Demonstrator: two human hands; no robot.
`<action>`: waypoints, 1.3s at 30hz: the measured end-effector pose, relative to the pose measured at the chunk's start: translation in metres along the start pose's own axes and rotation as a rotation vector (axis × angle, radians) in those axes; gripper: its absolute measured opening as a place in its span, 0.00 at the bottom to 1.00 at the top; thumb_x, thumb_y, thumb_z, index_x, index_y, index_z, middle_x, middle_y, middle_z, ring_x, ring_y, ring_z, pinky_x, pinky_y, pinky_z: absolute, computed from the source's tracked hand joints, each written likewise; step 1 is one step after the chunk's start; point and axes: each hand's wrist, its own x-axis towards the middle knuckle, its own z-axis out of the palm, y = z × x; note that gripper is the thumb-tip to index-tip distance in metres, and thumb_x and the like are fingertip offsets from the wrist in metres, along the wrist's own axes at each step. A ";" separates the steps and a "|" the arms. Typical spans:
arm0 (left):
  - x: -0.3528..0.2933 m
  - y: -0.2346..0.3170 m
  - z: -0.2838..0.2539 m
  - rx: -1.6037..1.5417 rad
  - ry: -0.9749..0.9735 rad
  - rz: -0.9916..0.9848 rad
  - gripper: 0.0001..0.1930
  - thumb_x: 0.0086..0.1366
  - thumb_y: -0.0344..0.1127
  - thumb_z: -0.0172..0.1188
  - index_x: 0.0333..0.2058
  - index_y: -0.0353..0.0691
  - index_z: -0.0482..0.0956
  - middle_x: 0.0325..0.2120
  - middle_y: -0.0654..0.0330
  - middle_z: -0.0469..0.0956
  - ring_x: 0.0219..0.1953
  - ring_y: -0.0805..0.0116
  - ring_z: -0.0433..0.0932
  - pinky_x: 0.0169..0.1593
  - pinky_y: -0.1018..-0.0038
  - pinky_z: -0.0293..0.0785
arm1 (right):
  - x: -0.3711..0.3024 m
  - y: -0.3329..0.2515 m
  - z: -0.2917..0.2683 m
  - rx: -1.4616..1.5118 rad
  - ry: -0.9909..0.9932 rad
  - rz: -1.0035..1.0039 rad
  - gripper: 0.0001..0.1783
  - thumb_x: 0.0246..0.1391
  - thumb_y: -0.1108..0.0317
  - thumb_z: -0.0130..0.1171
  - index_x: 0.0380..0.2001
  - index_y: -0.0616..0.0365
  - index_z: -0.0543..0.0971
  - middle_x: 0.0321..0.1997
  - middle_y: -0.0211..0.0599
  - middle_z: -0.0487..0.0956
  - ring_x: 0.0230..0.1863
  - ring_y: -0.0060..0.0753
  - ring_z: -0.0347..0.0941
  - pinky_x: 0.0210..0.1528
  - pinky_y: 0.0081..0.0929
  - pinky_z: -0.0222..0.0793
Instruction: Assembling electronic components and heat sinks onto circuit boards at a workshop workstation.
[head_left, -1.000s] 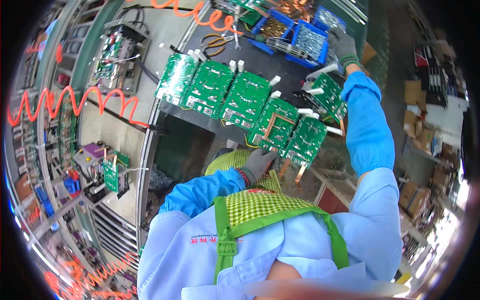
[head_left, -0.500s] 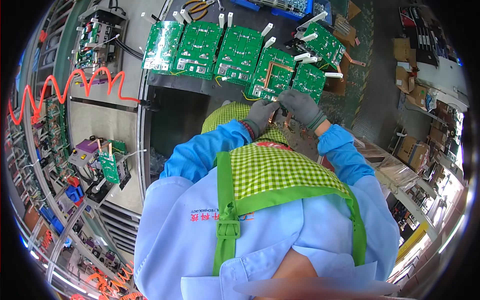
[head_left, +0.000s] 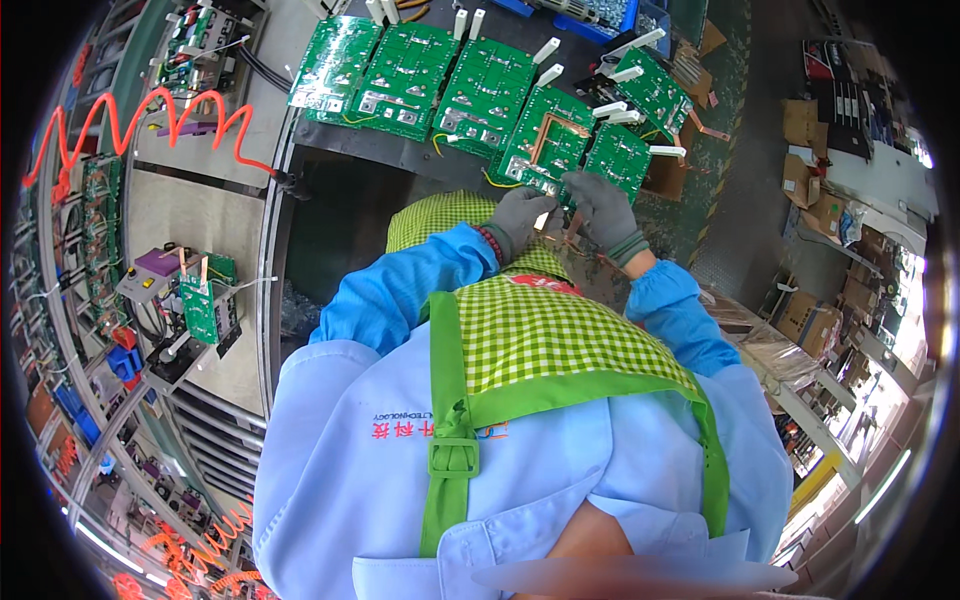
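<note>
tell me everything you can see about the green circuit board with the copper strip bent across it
The green circuit board is a flat, roughly rectangular panel, slanted in the view, between neighbouring green boards. An angular copper-coloured strip lies on its face, and shiny silver-coloured patches line its lower part. A yellow wire shows by its lower left corner. The gloved left hand and right hand are at its lower edge; whether they touch it is unclear.

1. The dark bench top [head_left: 400, 150] carries a row of five green circuit boards [head_left: 483, 88], placed side by side.
2. On the same bench, farther away, stand blue bins [head_left: 631, 14], partly out of view.
3. On the grey surface [head_left: 195, 222] at left, there stands an electronic unit [head_left: 195, 48].
</note>
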 end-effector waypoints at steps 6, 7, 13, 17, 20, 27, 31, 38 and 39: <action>0.008 -0.010 -0.003 0.040 0.002 0.070 0.12 0.61 0.28 0.54 0.41 0.26 0.71 0.35 0.52 0.76 0.35 0.65 0.77 0.39 0.71 0.76 | 0.008 -0.016 0.008 -0.115 -0.091 0.262 0.10 0.52 0.66 0.56 0.38 0.55 0.77 0.38 0.39 0.78 0.37 0.44 0.75 0.38 0.36 0.72; 0.006 -0.009 -0.003 -0.011 -0.022 0.071 0.12 0.61 0.28 0.55 0.41 0.26 0.71 0.35 0.52 0.76 0.35 0.66 0.77 0.39 0.71 0.76 | 0.008 -0.013 0.012 -0.114 -0.092 0.260 0.10 0.52 0.66 0.56 0.38 0.55 0.77 0.38 0.39 0.78 0.37 0.44 0.75 0.38 0.36 0.72; 0.007 -0.012 -0.004 0.070 0.021 0.117 0.14 0.59 0.30 0.58 0.40 0.26 0.72 0.34 0.54 0.76 0.35 0.69 0.75 0.39 0.74 0.73 | 0.006 -0.004 0.022 -0.130 0.026 0.084 0.08 0.49 0.66 0.59 0.33 0.55 0.78 0.34 0.37 0.77 0.36 0.42 0.74 0.37 0.33 0.71; 0.001 -0.006 0.003 0.149 0.076 0.175 0.11 0.59 0.32 0.58 0.34 0.27 0.74 0.28 0.56 0.77 0.29 0.70 0.76 0.30 0.74 0.73 | 0.005 -0.004 0.022 -0.066 0.036 -0.020 0.06 0.47 0.68 0.58 0.30 0.53 0.77 0.33 0.34 0.76 0.36 0.41 0.73 0.36 0.34 0.71; 0.009 -0.008 -0.006 0.355 0.062 0.187 0.15 0.59 0.34 0.59 0.39 0.27 0.73 0.34 0.56 0.76 0.33 0.71 0.75 0.35 0.76 0.73 | 0.006 -0.004 0.024 -0.068 0.071 -0.021 0.05 0.46 0.68 0.57 0.29 0.51 0.77 0.33 0.33 0.75 0.35 0.40 0.72 0.35 0.35 0.71; -0.002 0.000 0.002 0.419 0.124 0.112 0.16 0.58 0.38 0.62 0.39 0.29 0.75 0.28 0.59 0.76 0.27 0.76 0.72 0.29 0.77 0.68 | 0.008 -0.005 0.019 -0.060 0.035 -0.136 0.07 0.46 0.71 0.58 0.32 0.55 0.77 0.35 0.38 0.76 0.38 0.43 0.73 0.39 0.34 0.71; -0.008 0.004 0.008 0.276 0.100 0.149 0.17 0.58 0.39 0.62 0.38 0.30 0.75 0.27 0.59 0.76 0.24 0.77 0.71 0.25 0.77 0.67 | 0.007 -0.004 0.019 -0.021 0.018 -0.107 0.08 0.47 0.71 0.57 0.33 0.54 0.77 0.34 0.39 0.75 0.38 0.43 0.73 0.39 0.34 0.70; -0.013 0.010 0.010 0.352 0.051 0.089 0.17 0.57 0.39 0.63 0.37 0.30 0.76 0.27 0.59 0.77 0.25 0.76 0.73 0.27 0.77 0.69 | 0.007 -0.001 0.023 -0.081 -0.038 0.047 0.09 0.47 0.69 0.57 0.35 0.51 0.77 0.35 0.38 0.72 0.37 0.43 0.73 0.37 0.36 0.71; -0.009 0.006 0.007 0.348 0.075 0.124 0.16 0.57 0.39 0.62 0.37 0.30 0.76 0.27 0.59 0.77 0.26 0.75 0.73 0.27 0.77 0.70 | 0.007 -0.003 0.024 -0.097 -0.040 0.042 0.09 0.47 0.69 0.57 0.35 0.52 0.77 0.36 0.39 0.72 0.37 0.44 0.73 0.36 0.37 0.71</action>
